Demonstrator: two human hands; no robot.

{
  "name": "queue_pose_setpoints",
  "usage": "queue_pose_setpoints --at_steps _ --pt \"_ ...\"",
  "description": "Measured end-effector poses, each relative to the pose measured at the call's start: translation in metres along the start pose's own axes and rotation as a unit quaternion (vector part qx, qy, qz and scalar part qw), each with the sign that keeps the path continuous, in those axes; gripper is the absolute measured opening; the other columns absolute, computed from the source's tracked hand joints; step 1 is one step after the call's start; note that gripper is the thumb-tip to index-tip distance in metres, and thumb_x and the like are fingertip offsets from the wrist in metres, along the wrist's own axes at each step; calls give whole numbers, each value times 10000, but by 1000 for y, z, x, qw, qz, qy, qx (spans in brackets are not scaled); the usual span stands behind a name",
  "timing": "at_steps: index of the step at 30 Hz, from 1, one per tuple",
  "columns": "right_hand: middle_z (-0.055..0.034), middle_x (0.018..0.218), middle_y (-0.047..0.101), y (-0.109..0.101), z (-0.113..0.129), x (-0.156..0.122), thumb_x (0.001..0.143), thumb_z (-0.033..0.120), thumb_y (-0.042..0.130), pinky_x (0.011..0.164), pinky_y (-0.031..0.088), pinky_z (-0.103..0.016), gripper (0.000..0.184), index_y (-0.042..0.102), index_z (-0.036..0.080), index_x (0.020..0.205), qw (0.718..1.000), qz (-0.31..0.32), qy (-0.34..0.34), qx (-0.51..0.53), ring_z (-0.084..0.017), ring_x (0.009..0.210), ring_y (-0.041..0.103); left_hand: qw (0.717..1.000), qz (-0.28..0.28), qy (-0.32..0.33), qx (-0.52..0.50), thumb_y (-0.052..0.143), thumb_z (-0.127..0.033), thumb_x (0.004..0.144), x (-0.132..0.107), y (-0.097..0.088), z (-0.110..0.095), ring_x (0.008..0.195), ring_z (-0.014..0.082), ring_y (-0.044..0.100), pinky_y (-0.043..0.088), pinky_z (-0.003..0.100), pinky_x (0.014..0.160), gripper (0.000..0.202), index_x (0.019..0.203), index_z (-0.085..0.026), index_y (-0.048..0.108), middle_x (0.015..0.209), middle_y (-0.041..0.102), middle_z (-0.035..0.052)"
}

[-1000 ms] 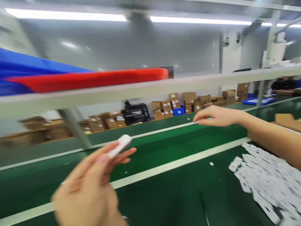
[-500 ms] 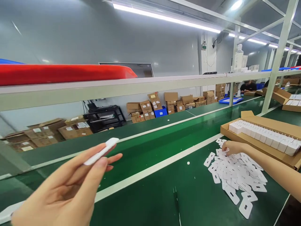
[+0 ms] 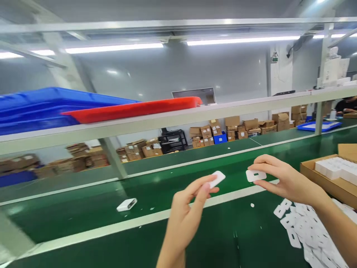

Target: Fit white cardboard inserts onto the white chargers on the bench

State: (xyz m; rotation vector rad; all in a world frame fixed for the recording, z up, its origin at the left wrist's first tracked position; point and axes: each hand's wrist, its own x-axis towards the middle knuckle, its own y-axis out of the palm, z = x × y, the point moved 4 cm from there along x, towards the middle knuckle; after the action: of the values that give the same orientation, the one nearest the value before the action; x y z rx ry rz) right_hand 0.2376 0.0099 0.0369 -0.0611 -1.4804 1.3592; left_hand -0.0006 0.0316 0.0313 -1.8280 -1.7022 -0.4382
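Observation:
Between the thumb and fingers of my left hand (image 3: 186, 208) is a small white plastic piece (image 3: 218, 178) with rounded corners. My right hand (image 3: 284, 178) pinches a flat white plate with a rectangular slot (image 3: 260, 176) by its edges. The two pieces are apart, held at about the same height over the green bench. Below my right hand lies a loose pile of similar slotted white plates (image 3: 314, 230). A white hollow housing (image 3: 126, 204) rests on the green conveyor belt to the left of my hands.
A cardboard box (image 3: 315, 175) of white blocks stands at the right. Dark tweezers (image 3: 236, 247) lie on the bench. A shelf rail (image 3: 245, 105) crosses ahead, carrying a red tray (image 3: 139, 109) and blue trays (image 3: 55, 106). Cartons are stacked along the wall.
My right hand has lifted one slotted plate from the pile and brought it left. My left hand, still holding its white piece, has come closer to it. The view has turned left.

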Motion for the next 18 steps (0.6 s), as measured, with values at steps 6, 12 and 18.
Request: queue_pose_setpoints --at_steps 6,12,18 --pt "-76 1030 571 33 60 19 925 223 542 730 533 -262 271 564 240 1194 982 -130 -125 58 -171 899 612 995 37 77 43 518 -461 895 -11 7 -12 671 191 656 513 258 635 337 918 -242 773 726 744 43" --pt "-50 1042 565 46 53 22 901 257 595 751 525 -240 313 551 264 1212 977 -139 -116 117 -154 918 592 998 15 36 57 557 -400 888 -15 6 -9 646 163 634 480 231 624 269 880 -248 779 726 741 21" --pt "-58 1175 545 45 42 24 933 327 533 917 484 -317 341 509 302 1273 968 -142 -72 196 -203 1119 521 995 6 69 66 554 -341 900 -11 9 -7 575 149 620 473 220 558 244 935 -233 770 715 740 31"
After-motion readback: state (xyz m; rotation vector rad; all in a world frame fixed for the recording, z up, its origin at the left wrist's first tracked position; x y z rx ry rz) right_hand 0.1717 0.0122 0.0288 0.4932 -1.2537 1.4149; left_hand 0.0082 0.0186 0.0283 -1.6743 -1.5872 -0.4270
